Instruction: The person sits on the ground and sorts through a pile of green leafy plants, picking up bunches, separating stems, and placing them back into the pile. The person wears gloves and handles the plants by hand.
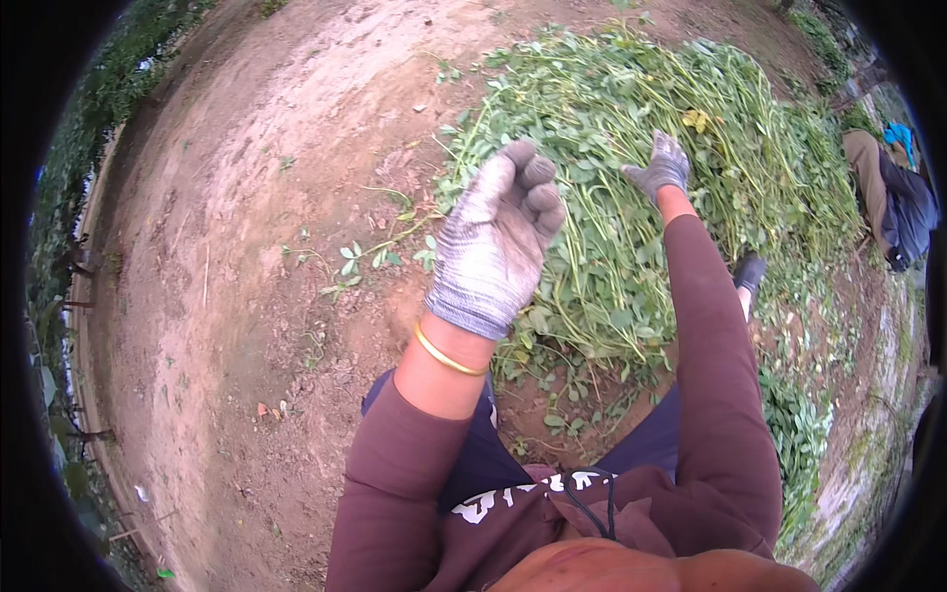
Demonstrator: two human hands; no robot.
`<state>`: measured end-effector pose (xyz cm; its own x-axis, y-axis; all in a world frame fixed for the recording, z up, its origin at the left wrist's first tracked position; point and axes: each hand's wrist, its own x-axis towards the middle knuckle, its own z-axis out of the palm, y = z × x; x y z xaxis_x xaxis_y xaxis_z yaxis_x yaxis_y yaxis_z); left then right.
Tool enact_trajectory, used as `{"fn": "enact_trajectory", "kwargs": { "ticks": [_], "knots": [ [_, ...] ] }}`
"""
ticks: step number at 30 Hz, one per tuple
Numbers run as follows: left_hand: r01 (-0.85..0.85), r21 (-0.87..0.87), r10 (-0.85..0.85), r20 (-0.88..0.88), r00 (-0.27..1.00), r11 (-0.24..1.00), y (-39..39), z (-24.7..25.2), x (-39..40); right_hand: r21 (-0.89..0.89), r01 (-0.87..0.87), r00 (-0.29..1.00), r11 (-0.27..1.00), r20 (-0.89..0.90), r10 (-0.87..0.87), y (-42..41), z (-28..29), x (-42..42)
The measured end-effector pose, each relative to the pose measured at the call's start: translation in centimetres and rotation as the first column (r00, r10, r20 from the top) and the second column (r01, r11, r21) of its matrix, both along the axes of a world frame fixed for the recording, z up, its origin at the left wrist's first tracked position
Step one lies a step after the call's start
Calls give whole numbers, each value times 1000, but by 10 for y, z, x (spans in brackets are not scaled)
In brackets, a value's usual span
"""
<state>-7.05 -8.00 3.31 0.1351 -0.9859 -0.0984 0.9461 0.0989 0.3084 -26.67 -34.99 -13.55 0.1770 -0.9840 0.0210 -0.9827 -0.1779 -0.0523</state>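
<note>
A wide heap of cut leafy green stems (607, 222) lies on the soil before me. My left hand (503, 229), in a grey and white knit glove, is raised near the heap's left edge, palm turned up and fingers curled, with nothing seen in it. My right hand (661, 169), in a similar glove, reaches over the middle of the heap with thumb and fingers apart. It is close to the stems; whether it touches them I cannot tell. Some yellow leaves (697, 120) lie just beyond it.
Bare brown soil (244, 259) spreads to the left, with a few loose sprigs (355, 259). A dark shoe (750, 272) shows beside my right arm. Another person (899, 196) is at the far right edge. More cut greens (795, 436) lie at lower right.
</note>
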Motion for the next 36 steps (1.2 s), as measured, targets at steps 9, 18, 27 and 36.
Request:
{"fn": "enact_trajectory", "kwargs": {
  "ticks": [9, 18, 27, 36],
  "knots": [
    [-11, 81, 10, 15, 1000, 997, -7, -7, 4, 439, 155, 952, 885, 174, -253, 9, -40, 7],
    [46, 67, -46, 0, 999, 997, -18, 0, -5, 493, -155, 987, 856, 42, 154, 7, -72, -2],
    [69, -13, -69, -44, 997, 998, -14, 2, 10, 517, -321, 936, 794, 47, 348, 84, -52, -19],
    [65, -20, -66, -11, 998, 998, -9, -1, 13, 501, -230, 961, 834, 255, 112, 176, -75, -40]
  ]
}}
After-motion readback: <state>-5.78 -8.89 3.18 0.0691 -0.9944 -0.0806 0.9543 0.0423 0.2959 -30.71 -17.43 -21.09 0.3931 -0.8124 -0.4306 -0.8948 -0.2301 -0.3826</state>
